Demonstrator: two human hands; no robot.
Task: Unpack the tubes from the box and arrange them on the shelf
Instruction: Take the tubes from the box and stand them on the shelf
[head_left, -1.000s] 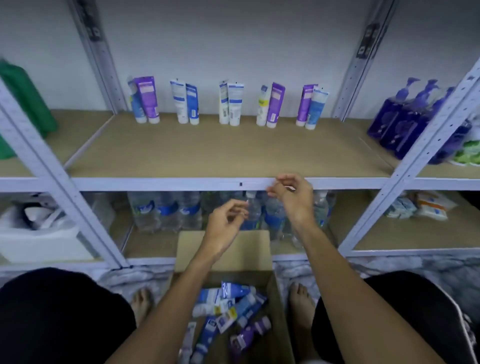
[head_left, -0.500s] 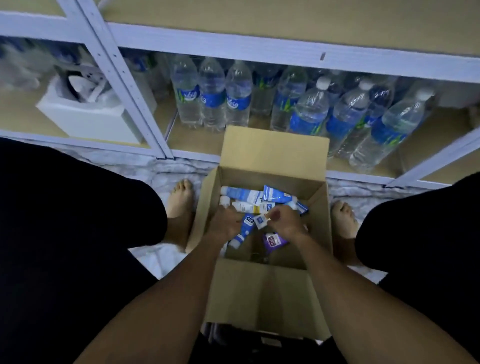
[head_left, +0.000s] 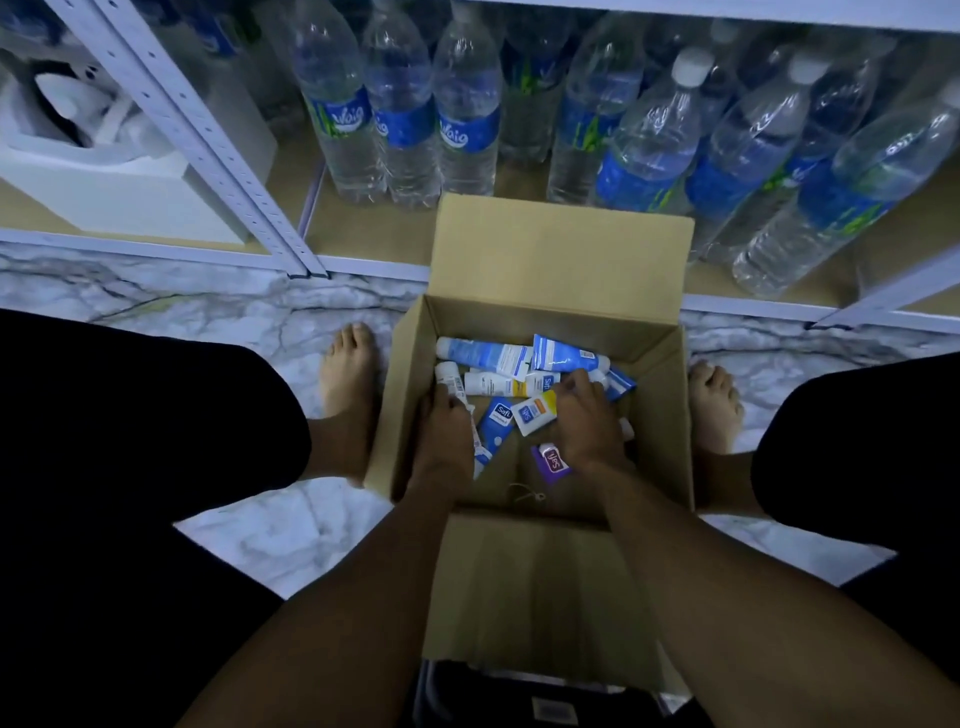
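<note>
from my remote seat i see the open cardboard box (head_left: 667, 415) on the marble floor (head_left: 234, 312) between two bare feet, hard against the bottom shelf (head_left: 374, 234) where water bottles (head_left: 400, 119) stand in rows; the tubes (head_left: 498, 358) lie in a loose heap in the far half of the box, and both hands are down inside it; the left hand (head_left: 444, 431) sits at the left wall over a white tube (head_left: 451, 375) whose cap shows just past the knuckles, fingers bent down out of sight, so i cannot tell whether it grips; the right hand (head_left: 584, 421) lies over the right of the heap, thumb side against a white-and-yellow tube (head_left: 535, 413), fingers bent among the tubes; whether it holds one i cannot tell; a blue tube (head_left: 496, 418) lies between the hands, a purple tube (head_left: 550, 460) just beside the right wrist.
</note>
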